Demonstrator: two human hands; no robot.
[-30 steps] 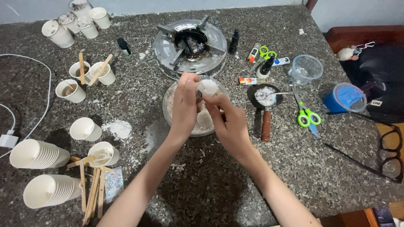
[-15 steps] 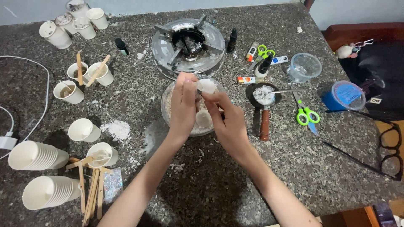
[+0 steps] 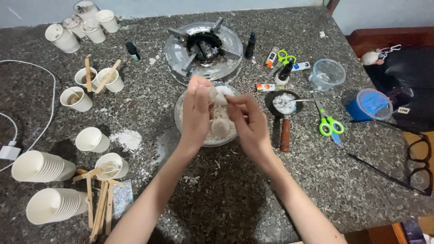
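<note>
Both hands have stayed over the bowl since the earlier frames, and only the fingers have turned the white lump a little between them. A dark speckled stone counter (image 3: 289, 190) fills almost the whole view. Near its far edge sits a round metal gas burner (image 3: 204, 50), and just in front of it stands a clear glass bowl (image 3: 181, 118) with pale lumps inside. The left hand (image 3: 197, 113) is above the bowl with the fingers pointing up, and the right hand (image 3: 247, 123) is beside it; the fingertips of both are closed together on a small white lump (image 3: 222, 95), which is held in the air over the far side of the bowl. On the left side of the counter lie two stacks of white paper cups (image 3: 43, 166), and near them single cups, some with wooden sticks (image 3: 100, 203) across or inside. A little heap of white flakes (image 3: 127, 139) lies between the cups and the bowl. To the right of the bowl there is a small black pan with a wooden handle (image 3: 284, 118) that holds white flakes, then green-handled scissors (image 3: 329, 122), a clear plastic cup (image 3: 327, 73) and a blue tub (image 3: 367, 105). Black glasses (image 3: 418, 168) lie at the right edge. A white cable (image 3: 43, 106) runs along the left side.
</note>
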